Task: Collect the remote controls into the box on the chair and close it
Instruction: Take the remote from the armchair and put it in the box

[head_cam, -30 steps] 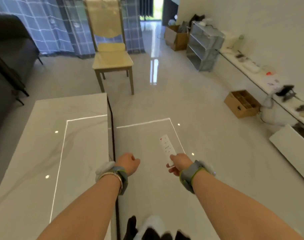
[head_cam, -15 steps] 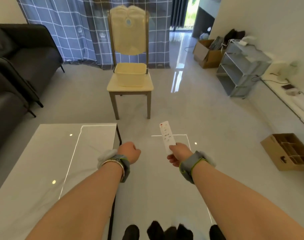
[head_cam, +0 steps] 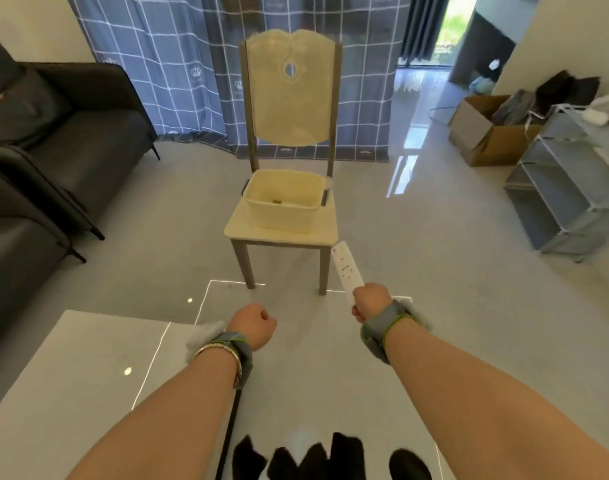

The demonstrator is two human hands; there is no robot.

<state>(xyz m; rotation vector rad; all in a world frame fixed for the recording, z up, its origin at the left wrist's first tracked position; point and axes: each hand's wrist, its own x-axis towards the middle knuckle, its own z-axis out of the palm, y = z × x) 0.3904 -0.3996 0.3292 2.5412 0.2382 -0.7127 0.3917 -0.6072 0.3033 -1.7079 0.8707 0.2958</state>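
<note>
Grey shelf (head_cam: 570, 188) right of chair (head_cam: 285, 188)

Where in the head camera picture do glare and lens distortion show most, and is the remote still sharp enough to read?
Head view: window glare streaks the glossy floor right of the chair; wide-angle bending bows the sofa and shelf unit at the edges; the white remote in the right hand is soft, its buttons only faint marks.

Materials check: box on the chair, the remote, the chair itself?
Box: likely moulded plastic, cream, matte; thin rolled rim, rounded corners. Remote in the right hand: white plastic, smooth, printed buttons. Chair: frame looks like grey-brown painted wood or metal, unclear which; seat and back cream, glossy, possibly padded.
</note>
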